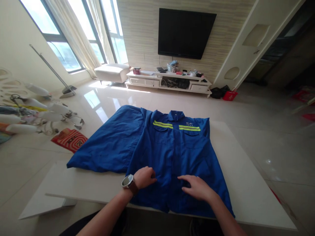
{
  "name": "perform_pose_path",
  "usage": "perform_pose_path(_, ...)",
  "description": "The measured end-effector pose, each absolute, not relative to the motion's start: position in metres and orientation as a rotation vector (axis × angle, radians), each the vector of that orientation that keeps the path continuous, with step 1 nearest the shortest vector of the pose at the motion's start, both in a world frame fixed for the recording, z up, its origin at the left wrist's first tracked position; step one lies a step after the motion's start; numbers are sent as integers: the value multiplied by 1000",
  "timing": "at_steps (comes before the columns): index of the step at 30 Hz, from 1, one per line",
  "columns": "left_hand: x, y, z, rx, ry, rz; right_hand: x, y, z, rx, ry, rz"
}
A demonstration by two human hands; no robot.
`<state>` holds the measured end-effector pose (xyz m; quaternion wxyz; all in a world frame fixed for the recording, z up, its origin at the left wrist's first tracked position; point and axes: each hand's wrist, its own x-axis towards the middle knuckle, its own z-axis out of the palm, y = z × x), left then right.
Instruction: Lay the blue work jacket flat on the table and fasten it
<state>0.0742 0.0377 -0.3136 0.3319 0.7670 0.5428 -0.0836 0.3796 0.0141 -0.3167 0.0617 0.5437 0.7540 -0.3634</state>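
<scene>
Two hands are down on the blue work jacket [169, 147], which lies spread front-up across the white counter [248, 183], collar toward the far edge. Left hand [145, 177], wristwatch [128, 182] showing, is curled with its knuckles on the cloth near the hem; whether it pinches any fabric, I cannot tell. Right hand [197, 187] lies flat, fingers spread wide, holding nothing, just right of the front placket. Yellow reflective stripes [176, 126] cross the chest. One sleeve [108, 147] lies out to the left, overhanging the counter edge.
</scene>
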Motion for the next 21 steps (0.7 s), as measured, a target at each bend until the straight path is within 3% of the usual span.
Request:
perform_pose_path(5,78,30,-332,2085,1545,-201,397,18,-335,1874,2161,-807)
perform_pose_path(21,103,-6,-356,2076,1329,-381,409,-5,-322,1611,2109,-855)
